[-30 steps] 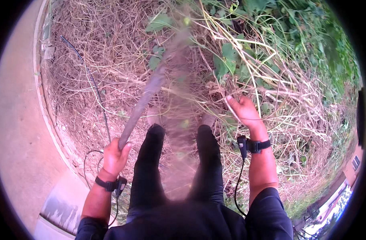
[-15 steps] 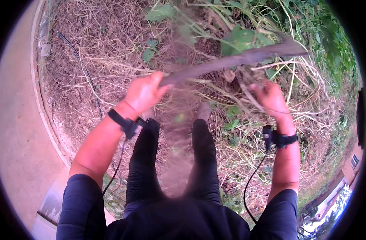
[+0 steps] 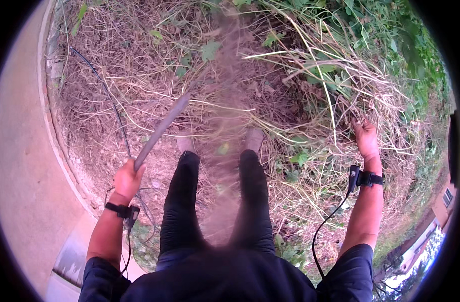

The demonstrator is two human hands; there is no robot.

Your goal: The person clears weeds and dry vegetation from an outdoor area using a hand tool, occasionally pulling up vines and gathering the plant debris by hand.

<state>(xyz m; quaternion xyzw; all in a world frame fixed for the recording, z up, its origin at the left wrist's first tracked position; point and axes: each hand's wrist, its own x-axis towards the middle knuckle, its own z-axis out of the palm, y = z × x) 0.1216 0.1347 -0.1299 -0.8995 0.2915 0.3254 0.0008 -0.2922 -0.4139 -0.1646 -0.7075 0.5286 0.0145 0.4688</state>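
A: What do we see closest to us?
B: A dark shirt [image 3: 215, 279] at the lower edge, then dark trousers [image 3: 179, 221] with the legs apart. Each forearm wears a black strap, one on the left wrist [image 3: 118, 210] and one on the right wrist [image 3: 373, 178], each with a cable hanging down.

A: And the left hand [image 3: 128, 179]?
B: We see its fingers wrapped round the near end of a long grey-brown stick [image 3: 163, 128]. The stick slants up and away to the right, above the littered ground, and its far tip blurs out.

A: How about the right hand [image 3: 366, 138]?
B: It reaches in at the near edge of a tangled heap of dry stems [image 3: 378, 93], fingers bent among them. We cannot tell how far they are closed, or whether they have hold of any.

A: What lies beyond?
B: Past the knees we see two pale shoes [image 3: 253, 140] on ground strewn with withered stalks. A thin black cable [image 3: 109, 93] crosses it on the left, near a concrete strip [image 3: 28, 131]. Green foliage [image 3: 426, 65] fills the upper right, and at the far right rim we make out part of a building [image 3: 443, 201].
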